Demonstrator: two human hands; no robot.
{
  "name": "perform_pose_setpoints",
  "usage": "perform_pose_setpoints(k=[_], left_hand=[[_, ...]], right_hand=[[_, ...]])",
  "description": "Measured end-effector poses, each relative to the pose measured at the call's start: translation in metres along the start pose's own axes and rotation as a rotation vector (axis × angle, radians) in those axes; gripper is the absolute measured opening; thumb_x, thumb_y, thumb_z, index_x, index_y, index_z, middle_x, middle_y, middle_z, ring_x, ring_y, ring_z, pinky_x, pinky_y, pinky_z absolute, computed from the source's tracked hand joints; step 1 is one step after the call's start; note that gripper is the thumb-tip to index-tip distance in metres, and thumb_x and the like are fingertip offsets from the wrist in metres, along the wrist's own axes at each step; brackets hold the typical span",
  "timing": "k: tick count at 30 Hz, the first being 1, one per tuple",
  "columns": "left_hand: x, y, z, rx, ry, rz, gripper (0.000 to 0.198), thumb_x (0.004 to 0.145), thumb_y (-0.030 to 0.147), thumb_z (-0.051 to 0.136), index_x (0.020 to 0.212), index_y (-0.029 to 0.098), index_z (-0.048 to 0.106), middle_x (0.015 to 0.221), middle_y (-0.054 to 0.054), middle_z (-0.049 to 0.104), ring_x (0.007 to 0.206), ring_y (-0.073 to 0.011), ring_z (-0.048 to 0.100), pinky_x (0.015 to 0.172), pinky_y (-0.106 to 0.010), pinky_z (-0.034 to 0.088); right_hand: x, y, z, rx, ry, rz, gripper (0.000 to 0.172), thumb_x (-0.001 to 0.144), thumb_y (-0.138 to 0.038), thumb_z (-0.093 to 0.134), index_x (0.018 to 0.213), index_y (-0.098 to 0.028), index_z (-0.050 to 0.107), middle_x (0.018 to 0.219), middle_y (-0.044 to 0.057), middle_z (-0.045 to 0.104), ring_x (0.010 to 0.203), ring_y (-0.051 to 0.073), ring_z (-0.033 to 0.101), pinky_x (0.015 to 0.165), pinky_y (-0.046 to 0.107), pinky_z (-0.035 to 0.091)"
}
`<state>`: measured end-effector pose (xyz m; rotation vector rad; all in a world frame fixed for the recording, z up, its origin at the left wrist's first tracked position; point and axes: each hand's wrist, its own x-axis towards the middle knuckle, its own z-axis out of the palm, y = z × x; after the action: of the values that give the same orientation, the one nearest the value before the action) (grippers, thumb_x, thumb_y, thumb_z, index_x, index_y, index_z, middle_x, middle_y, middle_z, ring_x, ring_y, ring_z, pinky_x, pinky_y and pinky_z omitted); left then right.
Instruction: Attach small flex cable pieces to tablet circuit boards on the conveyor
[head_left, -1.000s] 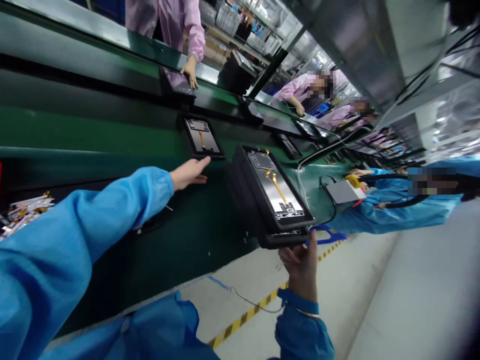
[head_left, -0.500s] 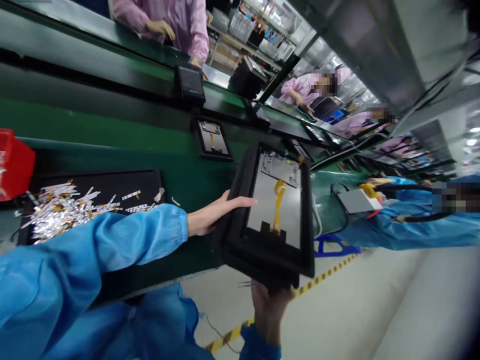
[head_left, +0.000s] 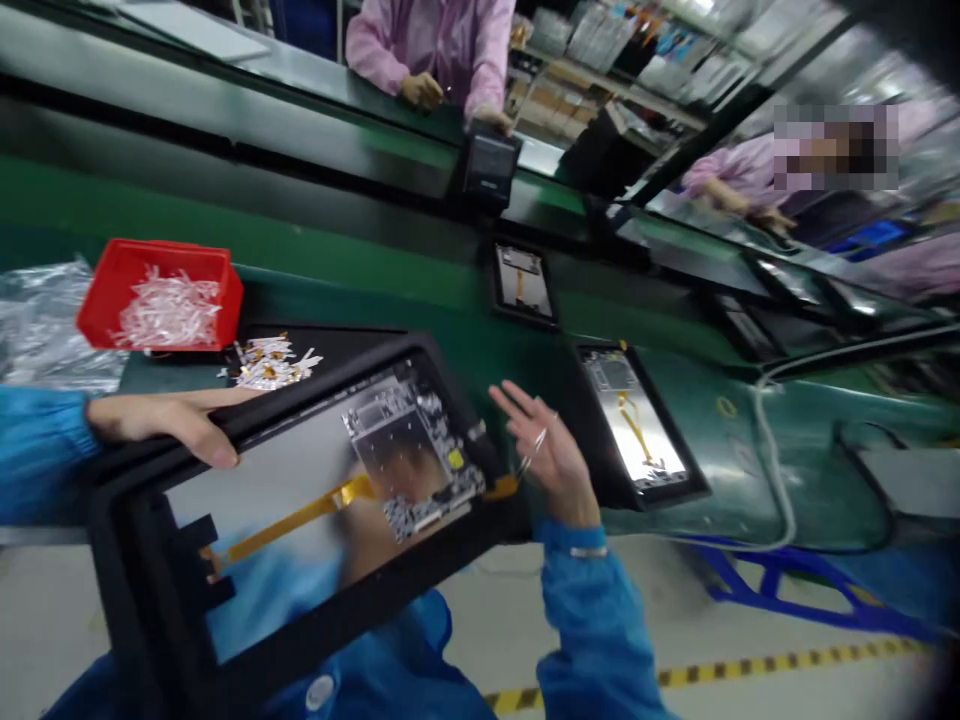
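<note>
My left hand grips the upper left edge of a black-framed tablet screen assembly, thumb on its face. The assembly is tilted toward me and shows a silver back, a circuit board and an orange ribbon cable. By its right end my right hand is raised, off the frame, with two fingers stretched out. Thin metal tweezers appear tucked in that hand, though blur softens them. Behind the assembly, a black tray holds a pile of silvery strips.
A red bin of white strips stands at left beside clear plastic bags. Similar screen assemblies lie on the green bench, one to the right and one farther back. Across the line, a pink-sleeved person touches a black device.
The assembly has moved left and closer to me and has turned lengthwise. My right hand has come out from under it and let go. My left hand keeps hold. The view has shifted.
</note>
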<state>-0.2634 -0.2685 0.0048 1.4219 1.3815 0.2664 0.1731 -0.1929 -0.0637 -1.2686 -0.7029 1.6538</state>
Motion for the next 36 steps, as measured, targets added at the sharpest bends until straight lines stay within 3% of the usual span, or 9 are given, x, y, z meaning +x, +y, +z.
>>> perform_pose_setpoints(k=[2,5,9,11,16,19,22,26,36], left_hand=[[-0.002,0.005,-0.008,-0.133,-0.247,-0.108,0.067,0.062,0.032,0.059,0.128,0.021,0.063,0.118,-0.001,0.071,0.114,-0.0227,0.063,0.100,-0.027,0.048],[0.018,0.019,-0.010,-0.106,-0.628,-0.006,0.081,0.063,0.025,0.066,0.143,0.019,0.054,0.147,-0.002,0.054,0.139,-0.0231,0.046,0.115,-0.026,0.034],[0.041,0.033,-0.009,0.031,-0.844,0.204,0.090,0.075,0.030,0.073,0.157,0.022,0.036,0.153,-0.002,0.049,0.139,-0.0229,0.046,0.116,-0.024,0.033],[0.039,0.037,-0.010,0.166,-0.725,0.278,0.081,0.077,0.032,0.076,0.152,0.021,0.046,0.147,-0.004,0.054,0.133,-0.0226,0.052,0.112,-0.023,0.037],[0.036,0.044,-0.009,0.529,-0.142,0.439,0.026,0.100,0.031,0.053,0.118,0.020,0.069,0.115,-0.006,0.067,0.101,-0.0175,0.064,0.087,-0.023,0.046],[0.060,0.046,-0.001,0.819,0.142,0.356,0.025,0.102,0.029,0.047,0.100,0.015,0.068,0.101,-0.008,0.064,0.083,-0.0190,0.062,0.072,-0.028,0.044],[0.092,0.048,0.006,0.903,0.141,0.226,0.021,0.097,0.031,0.059,0.097,0.012,0.066,0.103,-0.009,0.064,0.075,-0.0170,0.061,0.065,-0.028,0.041],[0.113,0.050,0.007,0.893,0.055,0.167,0.015,0.090,0.027,0.068,0.093,0.013,0.069,0.094,-0.007,0.069,0.077,-0.0180,0.064,0.064,-0.026,0.041],[0.104,0.063,0.024,1.043,0.046,0.136,0.021,0.088,0.010,0.056,0.105,0.005,0.068,0.104,-0.017,0.069,0.087,-0.0259,0.069,0.064,-0.031,0.041]], right_hand=[[0.047,-0.028,0.020,0.032,0.052,-0.005,0.021,0.088,-0.031,0.058,0.092,-0.015,0.070,0.118,0.018,0.067,0.048,0.002,0.042,0.030,0.009,0.027],[0.104,-0.063,0.044,0.027,0.105,-0.034,0.023,0.093,-0.023,0.048,0.076,-0.012,0.060,0.103,0.019,0.066,0.060,0.005,0.055,0.031,0.007,0.018],[0.145,-0.087,0.064,0.000,0.102,-0.107,0.031,0.099,-0.025,0.043,0.071,-0.014,0.053,0.095,0.015,0.060,0.077,0.008,0.063,0.036,0.010,0.016],[0.152,-0.086,0.068,-0.017,0.106,-0.152,0.029,0.098,-0.023,0.047,0.069,-0.018,0.049,0.091,0.010,0.057,0.080,0.007,0.063,0.037,0.011,0.017],[0.139,-0.059,0.074,-0.135,0.022,-0.133,0.015,0.085,-0.027,0.067,0.077,-0.018,0.059,0.075,0.002,0.050,0.059,0.007,0.047,0.033,0.011,0.017],[0.112,-0.047,0.085,-0.219,-0.080,-0.102,0.012,0.075,-0.022,0.073,0.084,-0.014,0.071,0.079,0.004,0.053,0.062,0.008,0.046,0.036,0.012,0.025],[0.078,-0.047,0.101,-0.435,-0.306,-0.193,0.027,0.081,-0.036,0.075,0.093,-0.012,0.077,0.081,0.007,0.059,0.063,0.010,0.047,0.041,0.017,0.033],[0.040,-0.049,0.118,-0.575,-0.538,-0.272,0.041,0.092,-0.055,0.065,0.105,-0.018,0.073,0.091,0.008,0.067,0.057,0.009,0.053,0.040,0.021,0.027],[0.020,-0.022,0.147,-0.862,-0.713,-0.423,0.034,0.104,-0.042,0.045,0.111,-0.016,0.066,0.079,0.000,0.067,0.047,0.007,0.052,0.053,0.024,0.044]])
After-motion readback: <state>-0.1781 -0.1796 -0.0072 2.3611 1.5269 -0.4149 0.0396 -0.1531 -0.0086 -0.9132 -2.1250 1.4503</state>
